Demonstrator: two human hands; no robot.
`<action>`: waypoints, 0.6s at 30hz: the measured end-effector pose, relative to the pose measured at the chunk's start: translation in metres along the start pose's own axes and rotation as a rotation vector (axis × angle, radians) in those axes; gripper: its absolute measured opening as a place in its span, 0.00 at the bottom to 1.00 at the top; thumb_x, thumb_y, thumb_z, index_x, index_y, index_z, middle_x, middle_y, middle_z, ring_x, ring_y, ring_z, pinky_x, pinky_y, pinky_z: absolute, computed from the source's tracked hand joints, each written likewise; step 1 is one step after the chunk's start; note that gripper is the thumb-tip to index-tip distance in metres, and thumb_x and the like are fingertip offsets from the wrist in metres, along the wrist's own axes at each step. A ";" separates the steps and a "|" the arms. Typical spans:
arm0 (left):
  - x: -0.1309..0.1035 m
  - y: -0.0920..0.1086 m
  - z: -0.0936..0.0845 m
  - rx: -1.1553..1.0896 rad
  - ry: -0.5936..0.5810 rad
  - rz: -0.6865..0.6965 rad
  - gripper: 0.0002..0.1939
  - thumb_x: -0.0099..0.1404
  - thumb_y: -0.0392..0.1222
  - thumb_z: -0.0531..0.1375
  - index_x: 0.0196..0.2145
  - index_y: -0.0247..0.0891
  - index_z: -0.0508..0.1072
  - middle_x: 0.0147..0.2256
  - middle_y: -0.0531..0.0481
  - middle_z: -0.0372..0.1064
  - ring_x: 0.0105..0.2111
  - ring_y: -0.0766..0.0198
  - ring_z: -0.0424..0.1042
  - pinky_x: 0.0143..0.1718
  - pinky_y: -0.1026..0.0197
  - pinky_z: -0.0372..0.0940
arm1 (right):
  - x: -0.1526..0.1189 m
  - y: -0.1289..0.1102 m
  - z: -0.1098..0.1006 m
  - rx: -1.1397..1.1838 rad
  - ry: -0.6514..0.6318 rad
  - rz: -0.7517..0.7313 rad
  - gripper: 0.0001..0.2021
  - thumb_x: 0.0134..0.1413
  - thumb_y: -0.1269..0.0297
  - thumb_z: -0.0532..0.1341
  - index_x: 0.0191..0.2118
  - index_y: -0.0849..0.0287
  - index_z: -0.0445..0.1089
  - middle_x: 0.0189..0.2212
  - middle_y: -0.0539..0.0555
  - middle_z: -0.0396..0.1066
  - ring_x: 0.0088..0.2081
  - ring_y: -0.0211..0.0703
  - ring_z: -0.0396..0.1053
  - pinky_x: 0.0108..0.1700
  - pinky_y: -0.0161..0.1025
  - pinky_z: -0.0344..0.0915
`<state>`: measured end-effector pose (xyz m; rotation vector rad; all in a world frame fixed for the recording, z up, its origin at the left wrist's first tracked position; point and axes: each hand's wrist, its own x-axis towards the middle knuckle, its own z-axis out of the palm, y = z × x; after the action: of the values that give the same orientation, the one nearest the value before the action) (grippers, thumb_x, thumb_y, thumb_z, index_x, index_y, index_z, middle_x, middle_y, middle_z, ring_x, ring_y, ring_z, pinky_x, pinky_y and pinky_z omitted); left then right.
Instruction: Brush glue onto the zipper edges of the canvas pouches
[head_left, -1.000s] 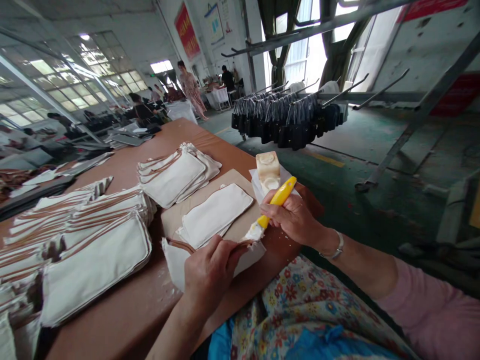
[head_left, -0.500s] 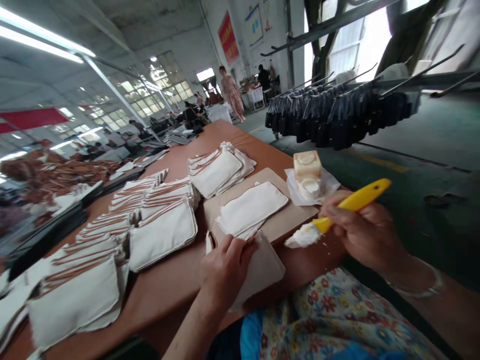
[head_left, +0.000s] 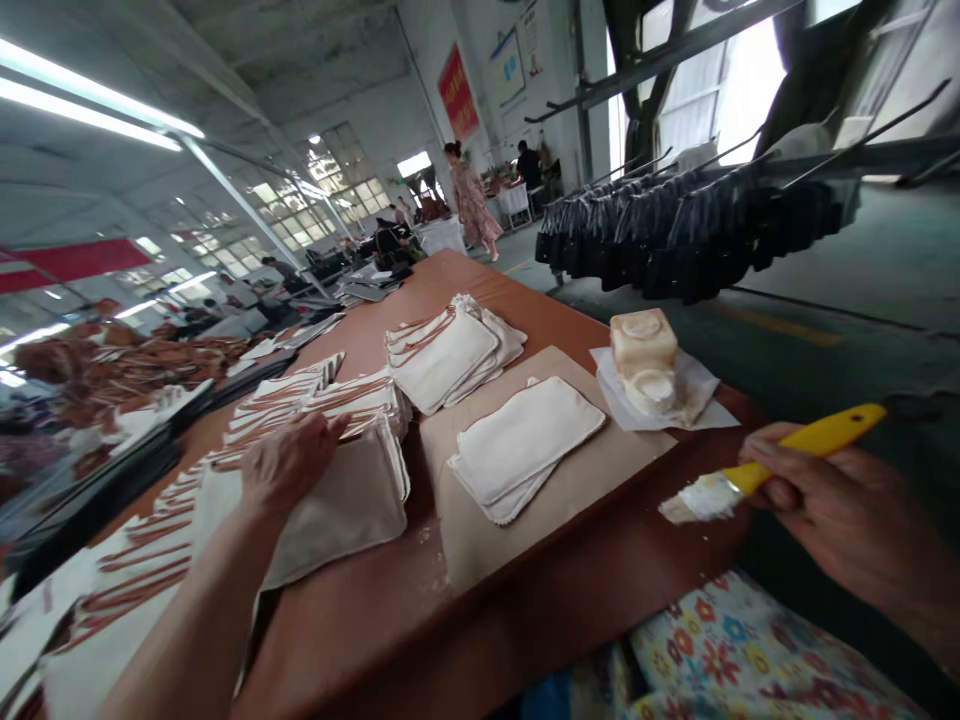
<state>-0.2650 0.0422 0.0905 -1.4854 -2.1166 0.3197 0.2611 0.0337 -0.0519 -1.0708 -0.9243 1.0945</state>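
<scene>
One yellow-handled paintbrush (head_left: 739, 480) is held in the right hand (head_left: 844, 510), by the right edge of the table (head_left: 360, 610), long and slanting: its white-smeared bristles (head_left: 697, 499) point left and a little down, handle end up and right. The left hand (head_left: 289, 455) touches the top edge of a cream pouch (head_left: 349, 500), but I cannot tell if it pinches. Bare table lies between that pouch and the tan board (head_left: 600, 478).

one yellow brush (head_left: 739, 480), one squarish container (head_left: 643, 345), one brown board (head_left: 480, 550) bearing at least two pale pieces (head_left: 529, 440).
</scene>
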 end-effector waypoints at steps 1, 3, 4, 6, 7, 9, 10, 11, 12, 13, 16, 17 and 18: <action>0.013 0.012 0.014 -0.011 0.017 -0.018 0.27 0.73 0.59 0.45 0.44 0.37 0.75 0.46 0.38 0.73 0.45 0.46 0.71 0.38 0.56 0.58 | 0.001 0.001 0.001 0.014 -0.005 0.049 0.10 0.49 0.54 0.72 0.28 0.54 0.77 0.18 0.51 0.59 0.22 0.42 0.56 0.20 0.37 0.59; 0.032 0.053 0.039 -0.088 0.062 0.004 0.27 0.72 0.58 0.48 0.53 0.36 0.71 0.52 0.33 0.69 0.53 0.39 0.66 0.48 0.48 0.59 | 0.004 0.004 0.004 0.044 -0.010 0.144 0.12 0.50 0.53 0.71 0.28 0.54 0.74 0.19 0.49 0.58 0.23 0.40 0.57 0.22 0.34 0.60; 0.039 0.080 0.048 -0.160 0.067 0.049 0.27 0.71 0.58 0.50 0.57 0.36 0.69 0.54 0.33 0.68 0.55 0.38 0.64 0.51 0.45 0.58 | 0.005 0.006 0.004 0.063 0.003 0.162 0.12 0.50 0.53 0.71 0.29 0.55 0.73 0.19 0.49 0.58 0.24 0.39 0.57 0.23 0.33 0.60; 0.048 0.143 0.062 -0.360 -0.040 0.218 0.26 0.71 0.57 0.50 0.59 0.39 0.67 0.55 0.37 0.68 0.57 0.43 0.64 0.55 0.47 0.57 | 0.009 0.009 0.005 0.104 0.034 0.182 0.13 0.50 0.53 0.72 0.31 0.56 0.73 0.19 0.48 0.58 0.24 0.37 0.57 0.25 0.31 0.61; 0.052 0.176 0.067 -0.417 -0.084 0.280 0.26 0.71 0.57 0.50 0.59 0.41 0.68 0.55 0.39 0.68 0.56 0.46 0.66 0.54 0.50 0.59 | 0.011 0.010 0.004 0.119 0.045 0.186 0.13 0.50 0.53 0.72 0.31 0.56 0.73 0.19 0.47 0.58 0.24 0.37 0.57 0.25 0.31 0.61; 0.060 0.235 0.075 -0.494 -0.155 0.357 0.25 0.72 0.58 0.50 0.58 0.44 0.68 0.54 0.43 0.70 0.54 0.53 0.69 0.52 0.56 0.61 | 0.017 0.014 0.001 0.125 0.060 0.168 0.13 0.51 0.54 0.72 0.32 0.57 0.73 0.19 0.46 0.58 0.24 0.37 0.57 0.26 0.31 0.61; 0.064 0.260 0.078 -0.514 -0.176 0.371 0.24 0.72 0.58 0.50 0.58 0.45 0.69 0.53 0.44 0.71 0.52 0.55 0.70 0.51 0.58 0.62 | 0.021 0.016 -0.002 0.123 0.066 0.146 0.13 0.52 0.54 0.71 0.33 0.57 0.73 0.19 0.46 0.58 0.24 0.37 0.58 0.27 0.31 0.61; 0.069 0.282 0.081 -0.533 -0.202 0.376 0.23 0.72 0.57 0.49 0.57 0.46 0.69 0.52 0.44 0.72 0.51 0.56 0.71 0.49 0.58 0.63 | 0.027 0.018 -0.005 0.113 0.073 0.114 0.12 0.53 0.54 0.70 0.33 0.57 0.73 0.20 0.46 0.59 0.24 0.37 0.58 0.28 0.32 0.62; 0.074 0.299 0.084 -0.548 -0.230 0.373 0.23 0.73 0.55 0.48 0.57 0.45 0.70 0.51 0.43 0.72 0.50 0.56 0.73 0.48 0.59 0.63 | 0.034 0.019 -0.009 0.087 0.080 0.072 0.12 0.55 0.54 0.69 0.34 0.57 0.73 0.21 0.47 0.60 0.25 0.37 0.59 0.29 0.33 0.62; 0.079 0.313 0.086 -0.558 -0.257 0.364 0.23 0.73 0.54 0.47 0.56 0.44 0.70 0.51 0.42 0.73 0.49 0.55 0.73 0.47 0.58 0.64 | 0.044 0.021 -0.013 0.042 0.085 0.019 0.12 0.57 0.53 0.68 0.36 0.57 0.72 0.22 0.47 0.62 0.25 0.38 0.60 0.29 0.33 0.61; 0.093 0.335 0.091 -0.568 -0.325 0.335 0.26 0.72 0.56 0.46 0.56 0.40 0.71 0.51 0.36 0.72 0.50 0.50 0.74 0.46 0.56 0.65 | 0.084 0.024 -0.023 -0.208 0.060 -0.171 0.14 0.60 0.51 0.64 0.39 0.58 0.72 0.25 0.49 0.67 0.26 0.40 0.63 0.28 0.36 0.60; 0.097 0.337 0.091 -0.568 -0.346 0.330 0.28 0.71 0.57 0.46 0.56 0.39 0.71 0.52 0.34 0.72 0.50 0.48 0.74 0.46 0.55 0.65 | 0.100 0.026 -0.023 -0.309 0.035 -0.236 0.14 0.61 0.50 0.63 0.39 0.58 0.73 0.25 0.50 0.68 0.27 0.41 0.64 0.29 0.36 0.61; 0.100 0.339 0.092 -0.565 -0.368 0.327 0.29 0.71 0.59 0.46 0.55 0.38 0.72 0.53 0.33 0.71 0.51 0.47 0.73 0.47 0.54 0.65 | 0.115 0.029 -0.023 -0.395 0.003 -0.295 0.14 0.62 0.51 0.62 0.39 0.58 0.73 0.26 0.50 0.69 0.27 0.42 0.66 0.30 0.37 0.62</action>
<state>-0.0700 0.2689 -0.1189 -2.2575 -2.3649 0.1141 0.3018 0.1444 -0.0783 -1.2055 -1.2859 0.6805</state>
